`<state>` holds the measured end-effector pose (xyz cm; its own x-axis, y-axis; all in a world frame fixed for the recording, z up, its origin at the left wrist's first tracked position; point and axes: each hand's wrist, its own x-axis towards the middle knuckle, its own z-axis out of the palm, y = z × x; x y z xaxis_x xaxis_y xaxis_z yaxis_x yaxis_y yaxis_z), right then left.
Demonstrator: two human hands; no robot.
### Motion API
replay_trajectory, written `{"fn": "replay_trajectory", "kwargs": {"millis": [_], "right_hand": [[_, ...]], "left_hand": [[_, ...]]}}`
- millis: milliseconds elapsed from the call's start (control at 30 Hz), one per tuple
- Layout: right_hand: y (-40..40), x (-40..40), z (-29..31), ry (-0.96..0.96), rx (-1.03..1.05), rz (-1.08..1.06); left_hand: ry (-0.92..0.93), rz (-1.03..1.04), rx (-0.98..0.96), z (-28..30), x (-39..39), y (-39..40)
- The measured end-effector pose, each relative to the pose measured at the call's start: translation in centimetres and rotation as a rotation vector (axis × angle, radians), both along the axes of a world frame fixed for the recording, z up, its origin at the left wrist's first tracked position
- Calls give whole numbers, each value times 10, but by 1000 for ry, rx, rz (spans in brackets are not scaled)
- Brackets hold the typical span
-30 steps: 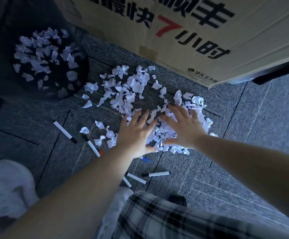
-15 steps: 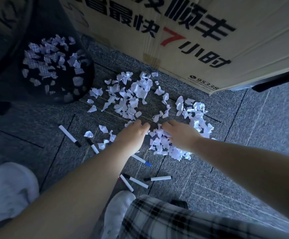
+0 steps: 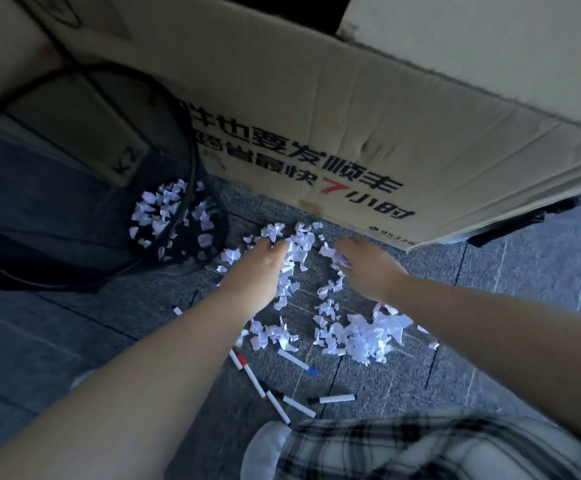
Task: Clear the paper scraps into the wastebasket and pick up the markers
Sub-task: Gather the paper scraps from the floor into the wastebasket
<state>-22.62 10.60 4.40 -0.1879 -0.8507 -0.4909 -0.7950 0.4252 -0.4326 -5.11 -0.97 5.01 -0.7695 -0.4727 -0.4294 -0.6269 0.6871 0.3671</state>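
White paper scraps (image 3: pixel 361 337) lie on the grey carpet, in a heap near me and a thinner scatter (image 3: pixel 299 244) by the cardboard box. My left hand (image 3: pixel 261 265) reaches into the far scatter, fingers bent down and hidden among the pieces. My right hand (image 3: pixel 368 268) is beside it, fingers curled around a scrap. The black mesh wastebasket (image 3: pixel 195 161) stands at the left with scraps in its bottom. Several markers lie near my knee: a blue-capped marker (image 3: pixel 297 362), a red marker (image 3: pixel 247 370), and two black-capped markers (image 3: pixel 294 404) (image 3: pixel 332 399). Another marker's end (image 3: pixel 177 310) shows beside my left forearm.
A large printed cardboard box (image 3: pixel 386 126) leans right behind the scraps. A black bar (image 3: pixel 517 223) sticks out under its right end. My plaid-clad knee (image 3: pixel 420 448) and a white shoe (image 3: pixel 265 448) are at the bottom. Carpet tiles extend to the right.
Both hands curled and dragged scraps toward me, leaving the near heap, then moved forward to the far scatter by the box. The view tilted up, showing more of the basket and box.
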Motion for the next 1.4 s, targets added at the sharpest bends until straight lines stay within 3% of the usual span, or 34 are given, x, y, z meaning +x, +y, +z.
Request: {"fn": "replay_trajectory", "kwargs": {"millis": [333, 500, 700, 1067, 1267, 1400], "right_hand": [[-60, 12, 130, 75, -170, -11], [-112, 40, 182, 53, -343, -12], [-173, 86, 199, -11, -454, 37], [-225, 132, 157, -45, -446, 103], [-214, 133, 136, 43, -355, 300], [-205, 129, 134, 140, -345, 400]], "left_hand": [[129, 94, -147, 159, 1, -57], [234, 235, -259, 202, 35, -98], [236, 363, -312, 202, 82, -129], [191, 444, -267, 147, 124, -153], [-148, 384, -227, 128, 132, -150], [-231, 341, -244, 128, 133, -146]]}}
